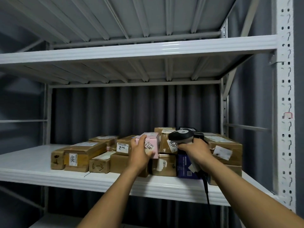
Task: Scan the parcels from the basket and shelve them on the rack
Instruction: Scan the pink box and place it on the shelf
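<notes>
- The left hand (139,152) grips the pink box (153,141), fingers (141,139) curled round its left side
- The pink box is on top of brown boxes (82,153), mid shelf (29,163)
- The right hand (195,149) holds the scanner (181,136), fingers wrapped round its handle, just right of the pink box

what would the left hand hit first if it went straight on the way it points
Probably the tall brown parcel right behind the pink box that the left hand grips; depth is unclear, so it could pass it toward the grey curtain.
</notes>
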Tool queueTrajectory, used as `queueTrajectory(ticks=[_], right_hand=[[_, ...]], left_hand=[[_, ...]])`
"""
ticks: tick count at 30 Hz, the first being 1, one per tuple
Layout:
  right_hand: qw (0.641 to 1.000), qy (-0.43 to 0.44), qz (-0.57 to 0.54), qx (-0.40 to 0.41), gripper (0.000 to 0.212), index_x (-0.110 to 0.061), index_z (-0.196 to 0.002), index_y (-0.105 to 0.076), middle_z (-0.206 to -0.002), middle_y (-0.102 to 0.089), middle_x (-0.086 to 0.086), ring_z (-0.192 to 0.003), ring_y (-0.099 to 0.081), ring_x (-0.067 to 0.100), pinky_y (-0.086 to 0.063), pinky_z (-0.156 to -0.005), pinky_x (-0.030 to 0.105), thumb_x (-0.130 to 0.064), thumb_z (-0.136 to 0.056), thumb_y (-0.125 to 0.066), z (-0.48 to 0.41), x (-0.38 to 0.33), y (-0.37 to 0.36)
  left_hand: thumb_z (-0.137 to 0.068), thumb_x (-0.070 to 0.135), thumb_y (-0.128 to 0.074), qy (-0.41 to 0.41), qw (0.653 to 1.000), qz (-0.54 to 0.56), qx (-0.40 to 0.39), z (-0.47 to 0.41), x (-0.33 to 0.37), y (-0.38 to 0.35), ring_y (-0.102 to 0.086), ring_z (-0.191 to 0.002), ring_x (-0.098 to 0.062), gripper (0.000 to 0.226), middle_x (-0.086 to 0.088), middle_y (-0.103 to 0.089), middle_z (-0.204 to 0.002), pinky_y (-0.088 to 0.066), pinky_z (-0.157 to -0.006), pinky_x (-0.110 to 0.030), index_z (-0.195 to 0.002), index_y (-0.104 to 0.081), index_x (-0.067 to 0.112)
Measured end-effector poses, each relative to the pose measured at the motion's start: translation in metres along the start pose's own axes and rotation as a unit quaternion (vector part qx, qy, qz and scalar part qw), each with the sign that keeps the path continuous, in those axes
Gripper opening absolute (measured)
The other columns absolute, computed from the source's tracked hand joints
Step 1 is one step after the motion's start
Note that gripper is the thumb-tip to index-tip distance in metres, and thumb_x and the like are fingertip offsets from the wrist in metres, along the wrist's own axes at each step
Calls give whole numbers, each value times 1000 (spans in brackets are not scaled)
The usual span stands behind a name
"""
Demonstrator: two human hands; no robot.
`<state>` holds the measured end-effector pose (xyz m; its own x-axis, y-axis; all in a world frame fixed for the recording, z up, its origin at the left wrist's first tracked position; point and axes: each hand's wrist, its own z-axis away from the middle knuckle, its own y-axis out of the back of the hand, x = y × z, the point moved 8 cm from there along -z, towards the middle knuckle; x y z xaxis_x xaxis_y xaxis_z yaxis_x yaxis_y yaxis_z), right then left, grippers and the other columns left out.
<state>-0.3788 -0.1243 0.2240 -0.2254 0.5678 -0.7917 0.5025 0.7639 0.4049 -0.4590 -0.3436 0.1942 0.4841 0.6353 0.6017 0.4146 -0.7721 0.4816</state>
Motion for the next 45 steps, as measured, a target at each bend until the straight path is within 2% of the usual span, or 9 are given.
queueTrajectory(ticks=[5,9,17,25,29,32,37,40,45], right_hand=[[1000,-3,-3,-5,24,-11,-98,-72,-97,-70,5,-91,-62,21,-42,-72,27,-26,-80,-73,-2,0,-7],[1000,4,-6,-13,23,-12,-97,-72,-96,-69,5,-92,-62,21,-42,-74,26,-25,-79,-74,2,-6,-14],[999,11,-16,-27,21,-11,-99,-72,-97,-70,5,-92,-62,21,-44,-75,28,-24,-81,-73,0,-12,-23],[999,16,-23,-20,23,-9,-97,-73,-94,-71,5,-89,-64,19,-49,-76,29,-22,-79,-75,-13,-13,-28],[1000,21,-14,-1,20,-10,-95,-73,-94,-70,6,-89,-63,20,-43,-72,26,-22,-79,-75,-23,-12,-27],[1000,15,-25,5,23,-11,-97,-74,-96,-72,6,-91,-65,20,-46,-74,27,-24,-78,-75,-30,-9,-30],[999,18,-27,-1,21,-10,-96,-73,-95,-72,5,-91,-66,20,-52,-78,31,-22,-79,-74,-41,-10,-34],[999,22,-26,4,21,-8,-93,-73,-94,-72,7,-92,-67,22,-55,-85,39,-23,-77,-74,-49,-13,-35],[1000,26,-10,10,27,-8,-96,-73,-97,-72,8,-94,-66,24,-54,-86,41,-27,-76,-75,-62,-13,-39]], left_hand=[[-64,52,-81,15,999,-51,-1,-6,1,-3,-41,-127,-30,97,-10,-30,-141,-40,-106,-40,-144,-31,26],[-66,46,-78,40,997,-61,16,-4,5,-5,-43,-123,-36,93,-14,-31,-137,-41,-103,-37,-143,-30,24],[-70,42,-77,17,996,-68,48,0,0,22,-47,-119,-33,86,-10,-30,-136,-45,-95,-36,-141,-32,26],[-67,38,-80,20,991,19,128,-17,-1,40,-46,-115,-24,85,-5,-31,-135,-42,-84,-27,-138,-35,26],[-67,37,-79,-22,987,-26,159,-28,7,44,-44,-118,-28,83,-7,-29,-137,-48,-88,-34,-137,-35,26],[-68,36,-79,-24,989,-40,138,-40,1,38,-42,-121,-30,83,-8,-27,-138,-49,-95,-41,-137,-34,27],[-71,33,-81,-42,991,-58,115,-62,-5,27,-40,-126,-31,84,-9,-24,-143,-43,-104,-38,-141,-34,26],[-73,34,-80,-35,994,-83,65,-80,-10,12,-39,-127,-31,84,-9,-22,-145,-43,-104,-38,-141,-32,26],[-70,34,-81,-41,993,-108,-6,-103,-11,-15,-42,-125,-31,84,-8,-24,-143,-42,-103,-38,-140,-35,27]])
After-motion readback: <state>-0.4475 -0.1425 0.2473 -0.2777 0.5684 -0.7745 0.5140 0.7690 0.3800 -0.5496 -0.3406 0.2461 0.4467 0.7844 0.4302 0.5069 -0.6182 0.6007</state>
